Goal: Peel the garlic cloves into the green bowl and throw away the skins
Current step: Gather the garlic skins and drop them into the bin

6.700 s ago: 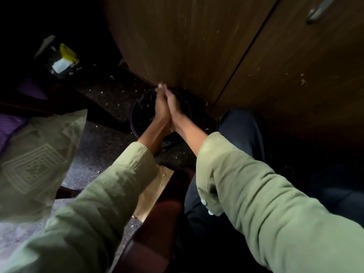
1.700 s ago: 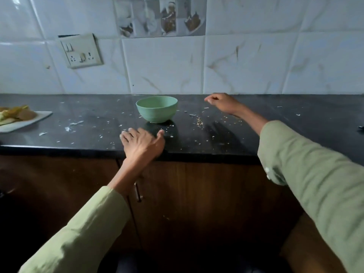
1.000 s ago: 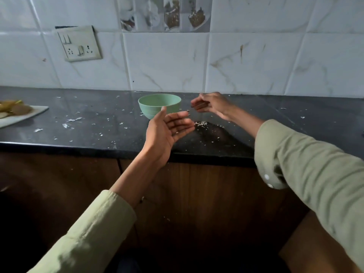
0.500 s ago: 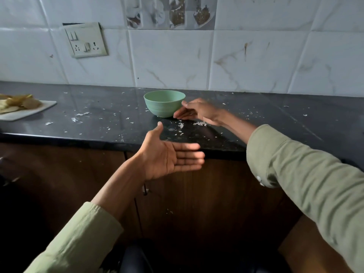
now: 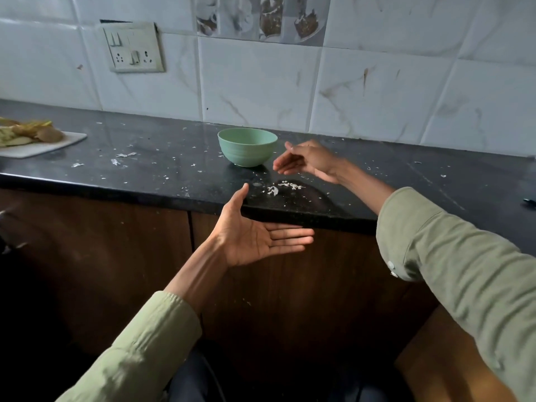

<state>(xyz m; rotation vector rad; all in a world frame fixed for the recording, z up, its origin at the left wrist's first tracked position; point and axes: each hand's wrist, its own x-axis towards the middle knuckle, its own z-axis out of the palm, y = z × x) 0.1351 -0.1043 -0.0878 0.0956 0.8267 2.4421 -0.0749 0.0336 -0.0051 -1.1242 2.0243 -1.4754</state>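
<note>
Cleanup phase, by the look of it: the green bowl [image 5: 247, 147] sits upright on the black counter [image 5: 162, 169], back near the tiled wall, and no unpeeled garlic shows anywhere on the surface. What's inside the bowl can't be seen from this angle, so whether the cloves are all in there is a guess, though a fair one.

Left hand [image 5: 255, 237] waits just below the counter's front edge, palm up, fingers straight and together, holding nothing, set like a catcher's tray. Right hand [image 5: 307, 162] hovers over the counter just right of the bowl, fingers loosely extended, nothing gripped in it that I can make out.

Between the two hands lies a small heap of skins [image 5: 285, 187], close to the edge and right above the waiting palm. More white flecks [image 5: 121, 158] are scattered well to the left, toward a white board [image 5: 46, 147] with food scraps at the far end.

So, my read: peeling looks finished, the skins are only partly dealt with. That little heap wants sweeping into the open palm, then the strays on the left, then a trip to the bin
</note>
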